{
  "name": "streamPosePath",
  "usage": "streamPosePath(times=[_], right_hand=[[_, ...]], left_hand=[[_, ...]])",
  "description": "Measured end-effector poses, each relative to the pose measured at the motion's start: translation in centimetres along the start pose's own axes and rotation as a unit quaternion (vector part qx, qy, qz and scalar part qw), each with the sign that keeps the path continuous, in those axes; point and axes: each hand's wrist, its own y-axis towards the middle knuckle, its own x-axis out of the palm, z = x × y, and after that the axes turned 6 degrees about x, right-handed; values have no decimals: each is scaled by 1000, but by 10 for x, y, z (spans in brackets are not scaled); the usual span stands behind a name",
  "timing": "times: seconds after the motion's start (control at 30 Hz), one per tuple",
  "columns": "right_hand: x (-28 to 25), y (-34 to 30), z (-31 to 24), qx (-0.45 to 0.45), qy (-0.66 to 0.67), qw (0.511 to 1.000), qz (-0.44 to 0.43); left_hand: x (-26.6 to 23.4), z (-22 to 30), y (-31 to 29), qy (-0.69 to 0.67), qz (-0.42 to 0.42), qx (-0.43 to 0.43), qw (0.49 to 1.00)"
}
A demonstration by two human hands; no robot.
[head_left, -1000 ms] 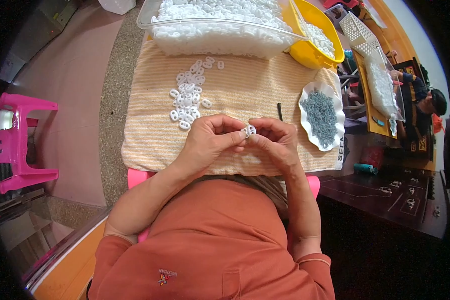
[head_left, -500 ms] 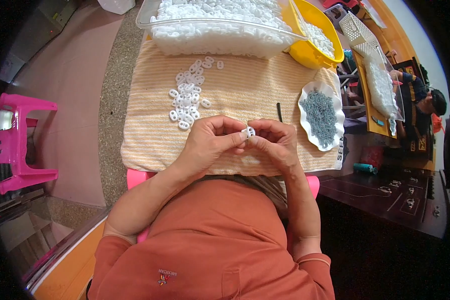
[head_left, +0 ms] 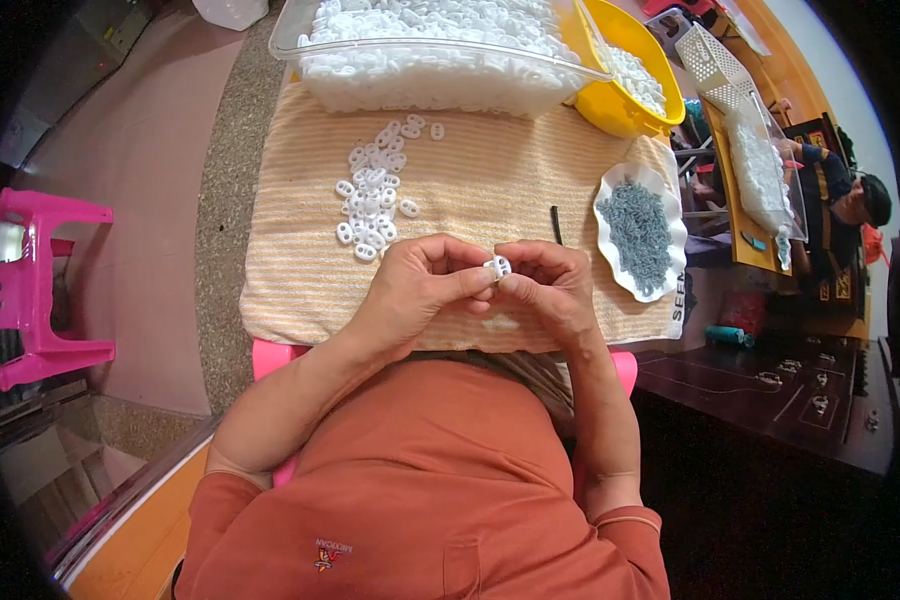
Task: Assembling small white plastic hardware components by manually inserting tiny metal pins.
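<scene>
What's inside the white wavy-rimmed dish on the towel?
The wavy-rimmed dish holds a heap of small blue-grey pieces, too fine to make out singly. The heap covers the dish's bottom, so anything beneath can't be seen.

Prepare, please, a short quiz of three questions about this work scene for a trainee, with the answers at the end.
1. True or false: the thin black strip lies to the left of the scalloped white dish filled with small grey-blue pieces.

2. The left hand and right hand pinch: (A) a grey-blue piece, (B) a small white plastic item, (C) the black strip?

3. Which container stands just right of the large clear rectangular plastic bin heaped with white pieces?

Key: 1. True. 2. B. 3. The yellow plastic tub.
</scene>
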Motion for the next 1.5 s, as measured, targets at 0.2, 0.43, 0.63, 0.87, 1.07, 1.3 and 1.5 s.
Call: streamPosePath(times=[0.2, 0.43, 0.63, 0.87, 1.07, 1.3, 1.5], right_hand=[[2, -1, -3, 0, 20, 1000, -10], [0, -3, 2, -22, 13, 1000, -2], [1, -5, 3, -20, 23, 1000, 0], [6, -7, -6, -21, -2, 1000, -4], [8, -6, -7, -82, -68, 994, -15], [4, -6, 1, -136, -99, 986, -18], [4, -8, 1, -157, -149, 976, -18]], left_hand=[[2, 0, -1, -15, 0, -9, 1000], [1, -6, -1, -25, -9, -4, 1000], [1, -8, 0, -50, -20, -14, 998], [4, -2, 0, -59, -31, -55, 996], [0, -3, -2, -98, -71, -46, 992], [3, 1, -4, -105, -100, -40, 989], [4, 2, -7, -88, -99, -16, 991]])
